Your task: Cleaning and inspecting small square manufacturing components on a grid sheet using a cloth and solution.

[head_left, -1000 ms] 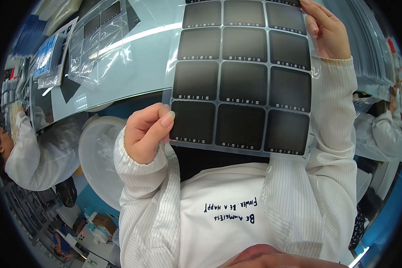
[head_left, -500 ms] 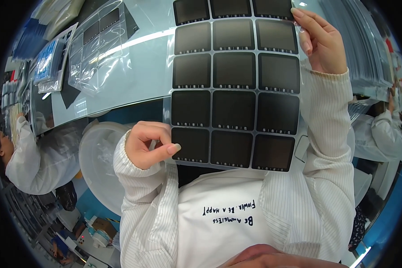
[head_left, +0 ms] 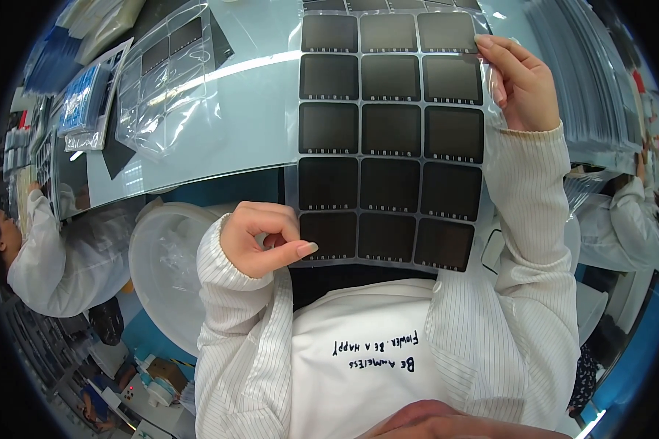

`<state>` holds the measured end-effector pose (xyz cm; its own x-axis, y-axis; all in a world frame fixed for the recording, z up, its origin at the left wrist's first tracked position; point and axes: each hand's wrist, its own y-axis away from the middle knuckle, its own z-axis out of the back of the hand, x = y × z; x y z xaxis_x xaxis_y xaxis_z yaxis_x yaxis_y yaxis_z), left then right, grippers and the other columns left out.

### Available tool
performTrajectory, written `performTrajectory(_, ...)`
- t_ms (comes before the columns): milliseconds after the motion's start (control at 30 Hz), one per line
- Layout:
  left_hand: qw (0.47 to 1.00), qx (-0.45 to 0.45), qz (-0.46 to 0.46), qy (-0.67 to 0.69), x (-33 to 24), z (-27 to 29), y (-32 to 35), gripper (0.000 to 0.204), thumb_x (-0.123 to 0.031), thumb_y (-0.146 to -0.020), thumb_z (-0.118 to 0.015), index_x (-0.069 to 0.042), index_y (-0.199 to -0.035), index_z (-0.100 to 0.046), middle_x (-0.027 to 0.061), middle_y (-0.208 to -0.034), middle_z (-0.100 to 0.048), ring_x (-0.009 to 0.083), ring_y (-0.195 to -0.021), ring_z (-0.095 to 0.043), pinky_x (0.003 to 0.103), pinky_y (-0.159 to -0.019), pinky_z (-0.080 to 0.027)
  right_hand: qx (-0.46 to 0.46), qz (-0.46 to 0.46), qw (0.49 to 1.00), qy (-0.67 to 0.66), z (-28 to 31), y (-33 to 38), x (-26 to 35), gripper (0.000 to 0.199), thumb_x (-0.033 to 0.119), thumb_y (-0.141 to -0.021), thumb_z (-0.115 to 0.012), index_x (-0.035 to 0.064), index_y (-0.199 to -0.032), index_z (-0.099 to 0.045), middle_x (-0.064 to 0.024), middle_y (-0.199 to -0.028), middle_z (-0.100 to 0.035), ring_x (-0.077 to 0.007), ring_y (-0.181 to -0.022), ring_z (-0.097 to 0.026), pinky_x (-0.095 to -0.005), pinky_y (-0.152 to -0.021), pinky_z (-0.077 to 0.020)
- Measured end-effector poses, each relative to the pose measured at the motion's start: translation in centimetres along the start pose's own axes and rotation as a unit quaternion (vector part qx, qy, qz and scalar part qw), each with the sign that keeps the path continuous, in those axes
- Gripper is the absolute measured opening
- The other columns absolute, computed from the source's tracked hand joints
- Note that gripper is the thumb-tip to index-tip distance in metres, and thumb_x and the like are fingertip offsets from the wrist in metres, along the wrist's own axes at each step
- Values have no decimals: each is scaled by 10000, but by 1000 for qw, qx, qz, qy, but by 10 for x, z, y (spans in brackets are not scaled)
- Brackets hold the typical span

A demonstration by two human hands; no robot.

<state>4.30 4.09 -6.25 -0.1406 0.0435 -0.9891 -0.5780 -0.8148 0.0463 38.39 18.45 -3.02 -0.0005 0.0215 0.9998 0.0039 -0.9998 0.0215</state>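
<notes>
A clear plastic sheet [head_left: 390, 130] carries dark rectangular panels in rows of three, each with small pale marks along its near edge. It stretches from the glass-topped table toward my chest, its near end hanging past the table edge. My left hand [head_left: 262, 238] is closed at the sheet's near left corner, thumb on top and fingers curled beneath. At the far right edge, my right hand [head_left: 523, 84] pinches the sheet between thumb and fingers. More dark panels [head_left: 366, 4] show beyond its far end, cut off by the picture's top; whether they belong to another sheet I cannot tell.
On the glass table [head_left: 252, 121] at left lie a clear pocket sheet [head_left: 165, 95] and a blue-and-white packet [head_left: 84, 99]. A tall stack of clear sheets [head_left: 586, 80] stands at right. Below the table edge is a white tub [head_left: 161, 271]. A co-worker [head_left: 73, 245] sits at left.
The sheet has shifted a little to the right, and its far end has come nearer, showing panels beyond. My left hand has moved slightly right, my right hand slightly nearer, both keeping their grip.
</notes>
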Motion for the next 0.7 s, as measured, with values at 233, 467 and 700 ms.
performTrajectory(233, 982, -170, 28, -76, -1, -17, -15, 211, -91, -805, -724, -9, -642, -618, 23, -557, -558, 69, -475, -453, 222, -443, -311, 8, -11, 997, -72, -12, -28, -13, 301, 248, -931, -601, -41, -1010, -633, -48, -787, -654, -69, -534, -543, -173, -466, -391)
performTrajectory(467, 960, -246, 72, -116, -7, -29, -19, 281, -112, -809, -731, -8, -602, -574, 13, -505, -523, 68, -422, -407, 218, -419, -292, 14, -126, 990, -69, -11, 12, -26, 953, 768, -858, -268, -60, -1262, -509, -116, -1115, -620, -188, -942, -607, -262, -803, -501)
performTrajectory(700, 953, -260, 23, -153, -8, -45, -29, 295, -70, -792, -730, -15, -575, -538, 29, -493, -508, 84, -404, -422, 234, -395, -301, 156, -163, 974, 4, 1, 82, -4, 972, 746, -867, -312, -82, -1373, -362, -183, -1341, -470, -241, -1132, -557, -341, -941, -457)
